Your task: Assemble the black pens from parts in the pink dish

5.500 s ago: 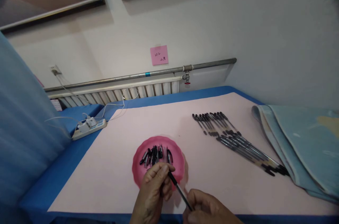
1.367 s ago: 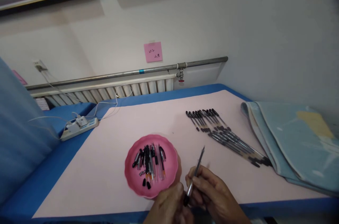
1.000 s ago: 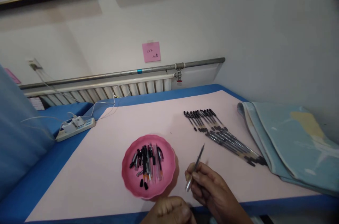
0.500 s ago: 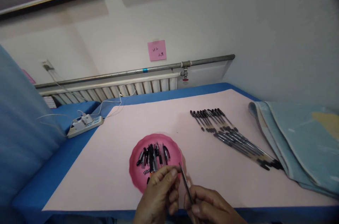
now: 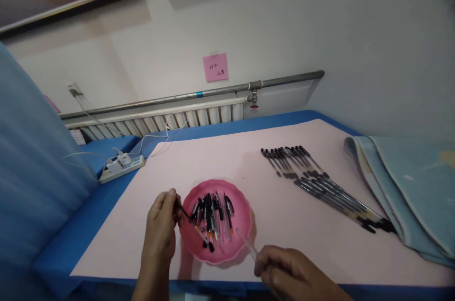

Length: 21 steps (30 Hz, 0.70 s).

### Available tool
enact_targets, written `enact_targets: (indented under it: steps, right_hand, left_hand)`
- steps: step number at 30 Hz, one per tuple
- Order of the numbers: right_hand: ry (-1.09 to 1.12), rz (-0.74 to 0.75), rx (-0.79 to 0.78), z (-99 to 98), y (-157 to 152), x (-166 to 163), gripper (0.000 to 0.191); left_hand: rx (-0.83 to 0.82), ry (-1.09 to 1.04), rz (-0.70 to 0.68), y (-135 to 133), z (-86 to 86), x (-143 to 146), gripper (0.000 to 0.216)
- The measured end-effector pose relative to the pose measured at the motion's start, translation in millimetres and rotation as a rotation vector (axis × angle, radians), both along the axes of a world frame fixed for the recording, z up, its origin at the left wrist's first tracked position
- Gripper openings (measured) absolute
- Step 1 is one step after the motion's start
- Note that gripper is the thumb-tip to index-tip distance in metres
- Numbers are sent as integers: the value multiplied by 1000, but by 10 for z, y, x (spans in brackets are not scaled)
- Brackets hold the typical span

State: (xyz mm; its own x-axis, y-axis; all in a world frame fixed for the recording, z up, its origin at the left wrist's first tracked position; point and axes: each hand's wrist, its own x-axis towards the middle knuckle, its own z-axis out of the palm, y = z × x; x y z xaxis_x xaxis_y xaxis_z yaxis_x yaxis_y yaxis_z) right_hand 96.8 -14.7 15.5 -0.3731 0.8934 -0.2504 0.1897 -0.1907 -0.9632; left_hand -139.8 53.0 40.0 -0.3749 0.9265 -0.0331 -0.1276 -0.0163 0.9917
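My left hand [image 5: 159,225] is closed at the left rim of the pink scalloped plate [image 5: 244,201]. It pinches a thin pen refill [image 5: 190,218], dark along most of its length, which slants down over the plate. In my closed right hand [image 5: 284,265], near the table's front edge, is a clear pen barrel [image 5: 249,245] whose far end points toward the plate's lower right. Loose pen parts [image 5: 209,215] lie heaped in the plate: black caps, clear tubes and dark refills with orange tips.
Two groups of black-capped pens lie at the right, an upper row [image 5: 289,161] and a lower slanting row [image 5: 332,199]. A folded light-blue cloth [image 5: 405,196] covers the right side. On the left are a power strip [image 5: 122,169] with cables and a blue curtain [image 5: 39,163].
My hands have drawn apart. The left moved left and up with the refill; the right moved slightly right and now shows a clear barrel. The view has shifted a little.
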Motion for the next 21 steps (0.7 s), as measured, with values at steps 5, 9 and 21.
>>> enact_targets:
  steps: [5, 9, 21]
  right_hand:
    - [-122, -135, 205, -19, 262, -172, 21]
    - [-262, -184, 391, -17, 444, -327, 25]
    - [-444, -222, 539, -238, 131, 90, 16]
  left_hand:
    - [-176, 663, -127, 99, -97, 17, 32]
    - [-174, 814, -164, 175, -168, 166, 22]
    - [-133, 922, -222, -126, -377, 326, 22]
